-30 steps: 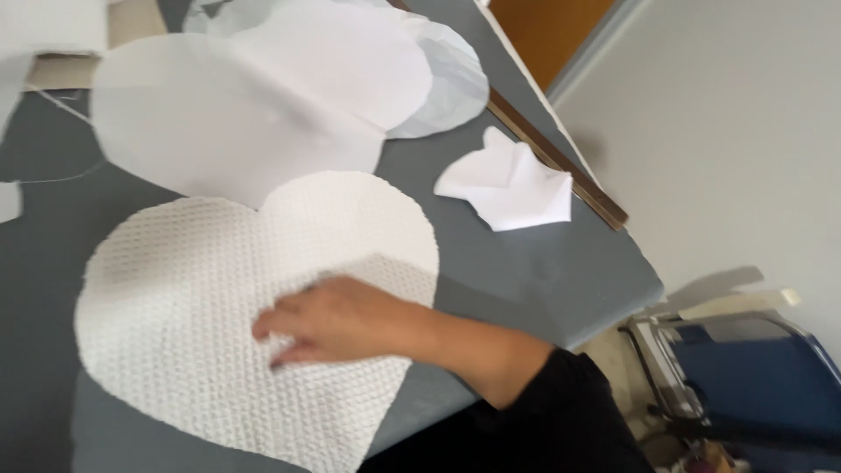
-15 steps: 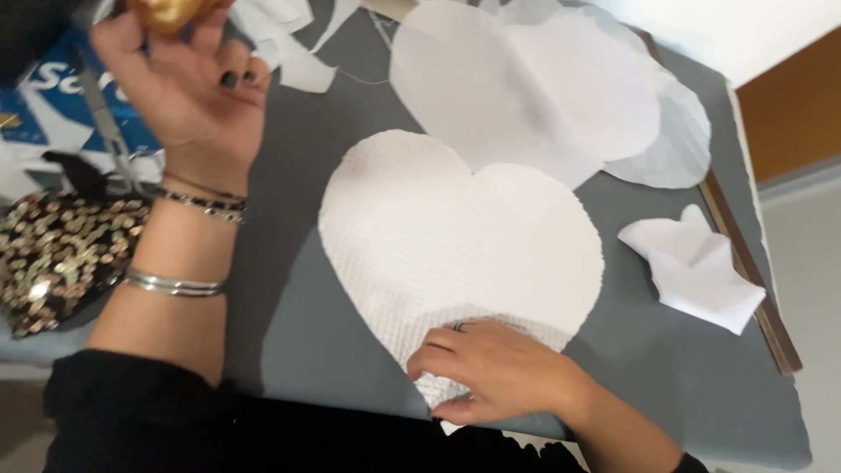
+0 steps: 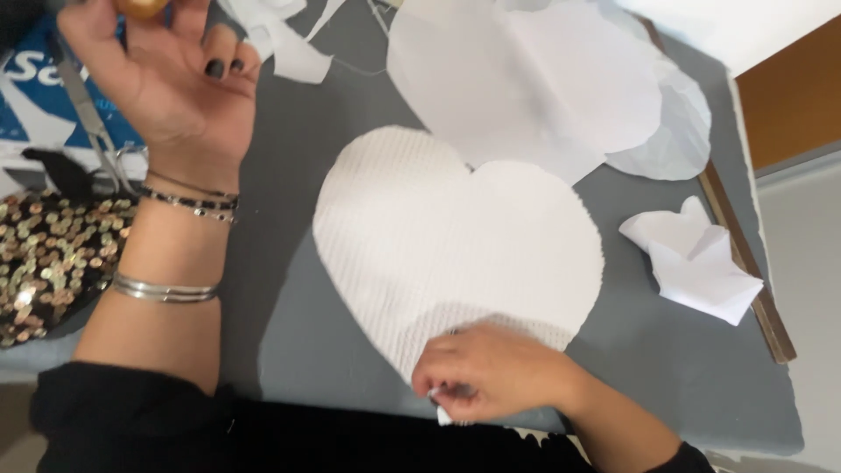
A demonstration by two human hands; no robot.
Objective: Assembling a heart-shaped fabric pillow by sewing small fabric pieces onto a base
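Your right hand (image 3: pixel 495 372) sits at the pointed tip of the heart cutout (image 3: pixel 455 254), fingers (image 3: pixel 438 385) curled narrow and pinching the tip's edge. Half a second ago the same hand lay in the same spot, so the grip has held; a second ago it lay flatter on the textured face.

Your left hand (image 3: pixel 171 83) is raised, palm up, well apart from the heart. Its fingers curl around a small golden thing (image 3: pixel 140 7) at the frame's top edge; what it is, cannot tell. It came into view half a second ago and has lifted slightly.

Beyond your right fingertips: smooth white paper shapes (image 3: pixel 526 79). Right of them, a folded white scrap (image 3: pixel 696 267). By your left wrist: scissors (image 3: pixel 88 118), a sequinned pouch (image 3: pixel 44 263). All on the grey desk (image 3: pixel 289 324).
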